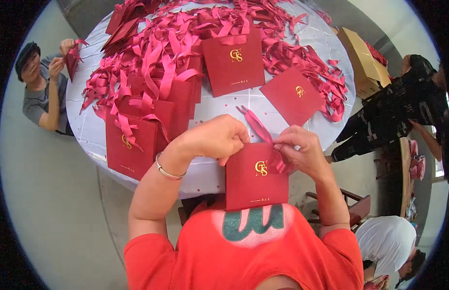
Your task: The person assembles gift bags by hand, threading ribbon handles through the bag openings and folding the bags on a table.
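Observation:
A dark red paper gift bag (257, 186) with gold print stands upright against my shirt at the table's near edge. My right hand (302, 147) pinches a pink satin ribbon (256, 124) at the bag's upper right; part of the ribbon rises above the top edge and part hangs over the front. At the bag's upper left corner is my left hand (219, 137), its fingers curled and closed. The back of that hand hides whatever its fingertips hold.
More red bags (234, 63) and heaped pink ribbons (171, 38) cover much of the round white-clothed table (205, 176). A co-worker (45, 92) handles a bag at the left. Right of the table are a cardboard box (357, 63), another person in black and a wooden chair (355, 208).

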A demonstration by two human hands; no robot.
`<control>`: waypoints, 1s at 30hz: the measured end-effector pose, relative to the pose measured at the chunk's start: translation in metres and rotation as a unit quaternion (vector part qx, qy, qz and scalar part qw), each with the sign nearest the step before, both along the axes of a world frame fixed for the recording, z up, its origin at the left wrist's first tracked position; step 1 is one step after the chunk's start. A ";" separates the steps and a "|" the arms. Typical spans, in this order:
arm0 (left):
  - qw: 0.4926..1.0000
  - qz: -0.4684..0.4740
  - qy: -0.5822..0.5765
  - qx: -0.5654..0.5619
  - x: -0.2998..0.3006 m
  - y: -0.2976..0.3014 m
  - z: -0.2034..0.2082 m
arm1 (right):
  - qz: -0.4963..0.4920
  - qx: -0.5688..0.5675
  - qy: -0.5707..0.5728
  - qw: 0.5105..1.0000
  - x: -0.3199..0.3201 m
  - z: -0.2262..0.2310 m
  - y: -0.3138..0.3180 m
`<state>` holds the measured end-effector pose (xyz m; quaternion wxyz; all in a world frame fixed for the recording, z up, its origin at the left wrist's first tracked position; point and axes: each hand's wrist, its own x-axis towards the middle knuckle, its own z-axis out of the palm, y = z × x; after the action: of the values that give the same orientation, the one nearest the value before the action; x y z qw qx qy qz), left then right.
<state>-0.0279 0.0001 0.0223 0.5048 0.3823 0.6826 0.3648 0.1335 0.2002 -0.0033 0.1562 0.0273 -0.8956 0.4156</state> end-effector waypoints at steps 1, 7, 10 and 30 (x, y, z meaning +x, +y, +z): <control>1.000 -0.006 -0.015 0.016 0.000 0.000 -0.004 | 0.002 -0.002 -0.001 1.000 -0.001 0.000 0.000; 0.986 -0.026 -0.160 0.027 -0.006 0.003 -0.012 | -0.010 -0.040 -0.013 0.999 -0.005 -0.006 0.001; 0.987 0.012 -0.160 0.024 -0.003 0.004 -0.009 | -0.090 -0.038 0.026 0.995 -0.005 0.003 -0.004; 0.953 0.013 -0.297 0.063 -0.001 0.006 -0.012 | 0.059 -0.128 0.006 0.990 -0.020 -0.007 -0.010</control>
<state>-0.0288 0.0057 0.0098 0.6549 0.2791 0.4822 0.5106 0.1134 0.1906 -0.0099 0.1384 0.0624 -0.8311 0.5349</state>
